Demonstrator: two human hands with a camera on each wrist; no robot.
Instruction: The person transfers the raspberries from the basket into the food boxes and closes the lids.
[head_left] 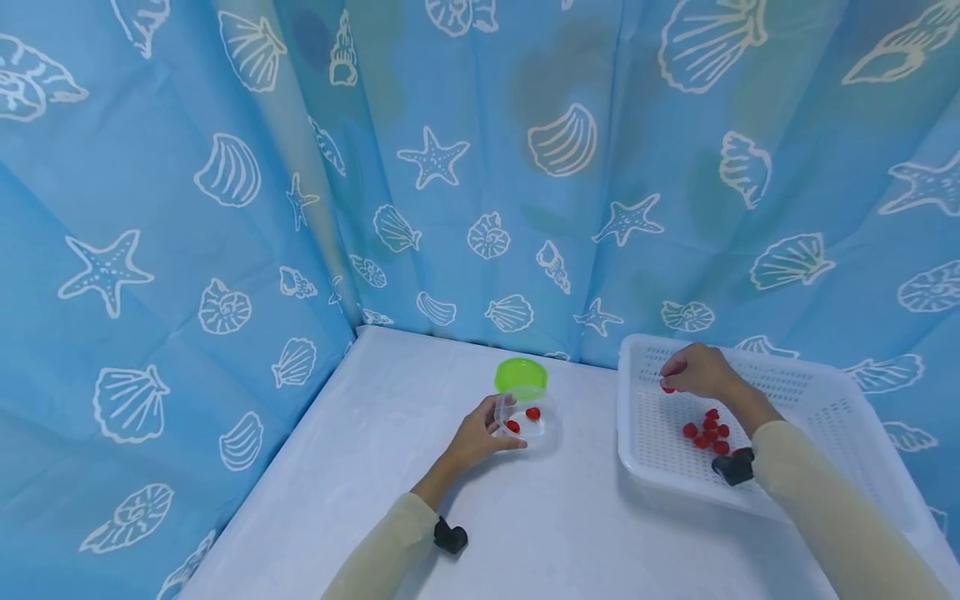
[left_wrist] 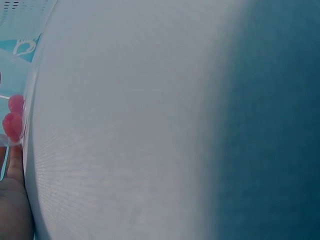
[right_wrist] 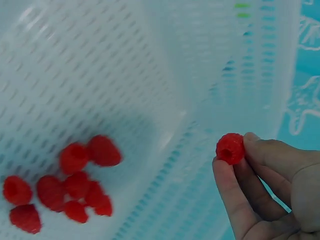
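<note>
- Raspberry [right_wrist: 230, 148] in the right hand [head_left: 697, 371]: pinched between thumb and fingertips, it is held up over the left part of the white basket [head_left: 652, 429], apart from the others (its hollow end shows in the right wrist view).
- More raspberries [right_wrist: 77, 185] lie in a loose cluster on the basket's slotted floor, most of them touching a neighbour.
- Left hand [head_left: 476, 433]: thumb and fingers are clamped round the near left side of a small clear container [head_left: 550, 432].
- Two red raspberries [head_left: 532, 413] sit inside that container, near each other (the left wrist view catches them only at its edge).
- Just behind the container is a bright green lid [head_left: 520, 372], on the white table [head_left: 405, 392].
- Both arms wear pale sleeves [head_left: 382, 542], with a black device [head_left: 450, 536] at each wrist.
- Blue curtain [head_left: 480, 117] with white shells and starfish hangs behind and to the left.
</note>
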